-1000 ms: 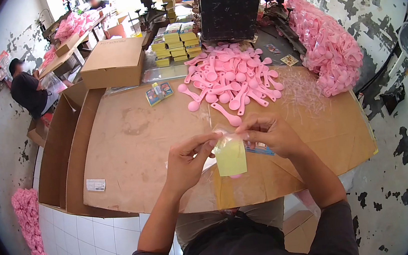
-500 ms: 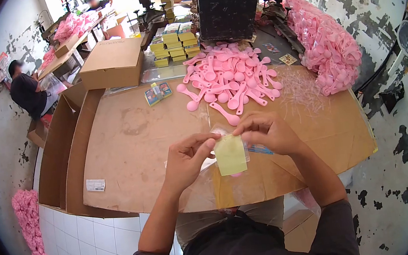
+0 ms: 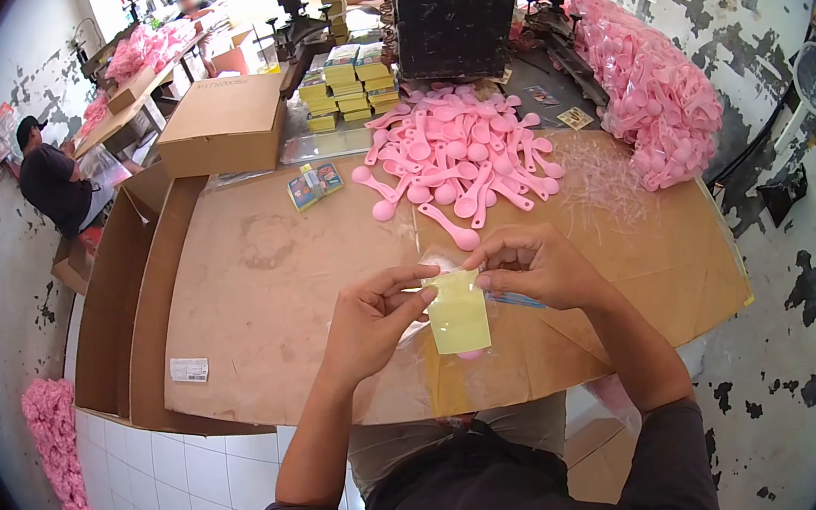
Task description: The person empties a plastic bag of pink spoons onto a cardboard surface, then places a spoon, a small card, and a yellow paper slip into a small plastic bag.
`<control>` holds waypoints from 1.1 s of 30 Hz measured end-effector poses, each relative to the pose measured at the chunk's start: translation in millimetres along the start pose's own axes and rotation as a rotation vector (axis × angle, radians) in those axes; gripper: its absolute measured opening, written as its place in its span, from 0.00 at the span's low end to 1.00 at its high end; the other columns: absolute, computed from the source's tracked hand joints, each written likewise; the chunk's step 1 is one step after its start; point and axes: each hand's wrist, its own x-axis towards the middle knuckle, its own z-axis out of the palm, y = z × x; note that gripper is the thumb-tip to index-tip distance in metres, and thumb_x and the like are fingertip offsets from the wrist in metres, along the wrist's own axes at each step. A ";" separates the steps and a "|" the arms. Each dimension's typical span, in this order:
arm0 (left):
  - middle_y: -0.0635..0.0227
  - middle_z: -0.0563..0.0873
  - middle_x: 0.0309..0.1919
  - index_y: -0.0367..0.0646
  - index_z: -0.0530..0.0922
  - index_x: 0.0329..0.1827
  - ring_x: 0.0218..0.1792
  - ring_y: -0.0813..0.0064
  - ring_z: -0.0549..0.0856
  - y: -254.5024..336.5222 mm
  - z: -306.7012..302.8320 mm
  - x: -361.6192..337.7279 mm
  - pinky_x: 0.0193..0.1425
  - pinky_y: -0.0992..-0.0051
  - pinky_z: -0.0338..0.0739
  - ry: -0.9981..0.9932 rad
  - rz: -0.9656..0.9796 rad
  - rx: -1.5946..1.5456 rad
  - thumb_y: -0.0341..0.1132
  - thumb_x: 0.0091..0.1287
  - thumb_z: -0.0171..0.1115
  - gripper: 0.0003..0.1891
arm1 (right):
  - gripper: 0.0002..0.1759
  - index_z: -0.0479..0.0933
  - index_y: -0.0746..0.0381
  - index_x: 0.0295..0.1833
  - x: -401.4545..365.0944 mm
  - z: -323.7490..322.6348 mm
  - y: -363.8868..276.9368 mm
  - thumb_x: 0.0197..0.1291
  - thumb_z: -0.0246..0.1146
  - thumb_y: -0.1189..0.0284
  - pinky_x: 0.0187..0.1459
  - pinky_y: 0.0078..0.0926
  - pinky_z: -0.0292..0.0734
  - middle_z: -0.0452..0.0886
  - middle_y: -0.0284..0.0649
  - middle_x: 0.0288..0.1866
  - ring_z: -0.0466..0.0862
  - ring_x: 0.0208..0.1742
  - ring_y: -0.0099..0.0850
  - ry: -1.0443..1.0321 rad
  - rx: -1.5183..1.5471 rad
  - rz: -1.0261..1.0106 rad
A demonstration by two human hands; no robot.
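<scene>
A pale yellow card in a clear plastic bag [image 3: 459,318] is held up between my two hands near the front of the cardboard-covered table. My left hand [image 3: 380,321] pinches its upper left side with thumb and fingers. At the upper right, my right hand [image 3: 535,269] pinches the same packet. A bit of pink shows under its lower edge, and something blue lies by my right fingers, partly hidden. Beyond my hands lies a single pink spoon [image 3: 449,228], in front of a heap of pink spoons [image 3: 461,148].
A banded bundle of cards [image 3: 316,186] lies left of the heap. Behind are stacks of yellow-edged cards [image 3: 345,83] and a closed carton [image 3: 222,120]. Bagged pink spoons [image 3: 652,96] fill the back right. Clear plastic strips [image 3: 606,182] lie nearby. Two people are at the back left.
The yellow card packet has shifted slightly left and turned more upright. Both hands keep their pinch on it, with fingers slightly moved.
</scene>
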 end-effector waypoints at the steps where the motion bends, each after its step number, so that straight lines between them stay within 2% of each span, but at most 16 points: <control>1: 0.61 0.91 0.48 0.31 0.84 0.61 0.42 0.81 0.90 -0.9 -0.2 0.3 0.46 0.79 0.86 0.000 -0.002 -0.006 0.27 0.73 0.69 0.15 | 0.14 0.82 0.68 0.58 0.0 -0.9 1.6 0.69 0.69 0.79 0.44 0.19 0.79 0.85 0.33 0.42 0.83 0.44 0.17 -0.007 -0.005 -0.005; 5: 0.60 0.91 0.48 0.30 0.84 0.61 0.42 0.81 0.90 -2.4 -1.8 1.2 0.47 0.79 0.86 0.023 0.029 0.062 0.26 0.74 0.68 0.15 | 0.22 0.77 0.67 0.67 1.5 6.2 0.6 0.69 0.69 0.79 0.45 0.20 0.78 0.84 0.33 0.44 0.84 0.45 0.19 0.041 0.141 -0.026; 8: 0.61 0.91 0.48 0.30 0.82 0.63 0.43 0.81 0.90 -2.5 -3.4 0.1 0.48 0.79 0.86 0.037 0.043 0.095 0.26 0.74 0.67 0.17 | 0.26 0.73 0.66 0.71 -4.0 9.3 -11.8 0.70 0.68 0.80 0.48 0.22 0.80 0.84 0.34 0.44 0.84 0.47 0.21 -0.068 0.015 0.031; 11: 0.61 0.91 0.49 0.29 0.80 0.66 0.45 0.80 0.90 0.3 -2.4 -2.9 0.48 0.79 0.86 0.049 0.080 0.042 0.26 0.74 0.68 0.20 | 0.25 0.73 0.67 0.71 -3.7 6.6 0.0 0.70 0.67 0.81 0.49 0.23 0.80 0.85 0.37 0.46 0.85 0.47 0.23 -0.112 -0.079 0.059; 14: 0.61 0.90 0.50 0.31 0.78 0.67 0.43 0.79 0.90 5.0 10.9 -9.1 0.47 0.78 0.87 0.176 0.173 -0.047 0.26 0.73 0.68 0.21 | 0.26 0.72 0.67 0.72 1.5 10.4 12.4 0.71 0.66 0.81 0.49 0.23 0.81 0.87 0.39 0.48 0.85 0.47 0.24 -0.074 0.124 0.023; 17: 0.63 0.90 0.49 0.34 0.78 0.67 0.43 0.78 0.90 -4.8 -18.7 -20.9 0.44 0.77 0.87 -0.022 -0.091 0.045 0.25 0.72 0.68 0.21 | 0.21 0.77 0.67 0.67 3.2 10.4 8.1 0.70 0.67 0.80 0.47 0.24 0.81 0.88 0.41 0.50 0.86 0.45 0.24 -0.102 0.179 0.045; 20: 0.67 0.89 0.48 0.37 0.80 0.65 0.40 0.81 0.89 4.1 -69.3 -39.1 0.40 0.79 0.85 0.087 -0.074 0.117 0.30 0.74 0.68 0.18 | 0.12 0.83 0.66 0.56 -1.1 -11.7 4.0 0.68 0.66 0.82 0.51 0.27 0.81 0.87 0.40 0.50 0.86 0.48 0.26 -0.039 -0.393 0.039; 22: 0.71 0.88 0.48 0.39 0.81 0.61 0.38 0.83 0.88 20.8 -117.8 -48.7 0.39 0.79 0.84 0.408 0.074 0.070 0.34 0.76 0.67 0.15 | 0.09 0.84 0.67 0.49 -8.0 -39.3 10.6 0.67 0.63 0.84 0.53 0.29 0.80 0.87 0.38 0.51 0.85 0.51 0.26 -0.038 -0.661 0.003; 23: 0.74 0.88 0.46 0.41 0.82 0.58 0.37 0.85 0.87 8.3 -158.5 -47.8 0.40 0.81 0.82 0.582 0.279 -0.039 0.39 0.78 0.64 0.14 | 0.08 0.84 0.67 0.46 -11.7 -55.4 15.4 0.67 0.61 0.85 0.54 0.29 0.80 0.87 0.37 0.51 0.84 0.53 0.26 -0.038 -0.795 -0.015; 24: 0.68 0.89 0.53 0.40 0.80 0.64 0.50 0.79 0.88 27.7 -182.9 -49.1 0.53 0.78 0.84 0.707 0.336 -0.157 0.42 0.80 0.60 0.18 | 0.07 0.84 0.67 0.45 -15.5 -72.0 21.2 0.67 0.60 0.85 0.55 0.30 0.80 0.86 0.37 0.50 0.84 0.53 0.29 0.008 -0.770 0.003; 25: 0.58 0.84 0.65 0.36 0.72 0.74 0.66 0.70 0.84 38.4 -195.1 -44.4 0.69 0.72 0.79 0.796 0.455 -0.147 0.44 0.82 0.55 0.25 | 0.07 0.83 0.66 0.43 -19.8 -89.7 27.2 0.67 0.59 0.84 0.56 0.31 0.79 0.86 0.38 0.49 0.84 0.53 0.31 0.054 -0.745 0.022; 26: 0.50 0.74 0.75 0.34 0.62 0.81 0.77 0.61 0.75 45.6 -206.1 -43.9 0.79 0.62 0.71 0.750 0.530 -0.210 0.44 0.83 0.52 0.30 | 0.08 0.83 0.66 0.42 -23.7 -106.6 28.6 0.67 0.58 0.83 0.58 0.32 0.79 0.85 0.38 0.48 0.83 0.53 0.33 0.103 -0.723 0.041; 29: 0.48 0.70 0.78 0.34 0.57 0.83 0.78 0.56 0.73 34.2 -214.9 -32.2 0.80 0.59 0.70 0.725 0.398 -0.373 0.44 0.83 0.51 0.32 | 0.08 0.82 0.65 0.45 -35.1 -149.0 5.7 0.69 0.57 0.80 0.64 0.33 0.75 0.84 0.43 0.52 0.83 0.55 0.37 0.210 -0.317 0.019; 30: 0.48 0.70 0.78 0.34 0.59 0.83 0.78 0.56 0.73 15.3 -213.1 -26.0 0.80 0.57 0.69 0.647 0.383 -0.261 0.44 0.84 0.50 0.31 | 0.08 0.82 0.65 0.47 -37.2 -163.8 8.9 0.69 0.58 0.78 0.66 0.34 0.74 0.83 0.44 0.54 0.82 0.57 0.38 0.251 -0.563 0.078; 33: 0.54 0.78 0.72 0.40 0.69 0.79 0.68 0.63 0.81 4.4 -153.0 -2.1 0.71 0.61 0.76 0.439 0.210 0.136 0.40 0.80 0.59 0.27 | 0.11 0.82 0.64 0.52 -37.5 -211.0 49.3 0.70 0.59 0.72 0.71 0.39 0.68 0.81 0.47 0.61 0.79 0.64 0.42 0.357 -1.298 0.265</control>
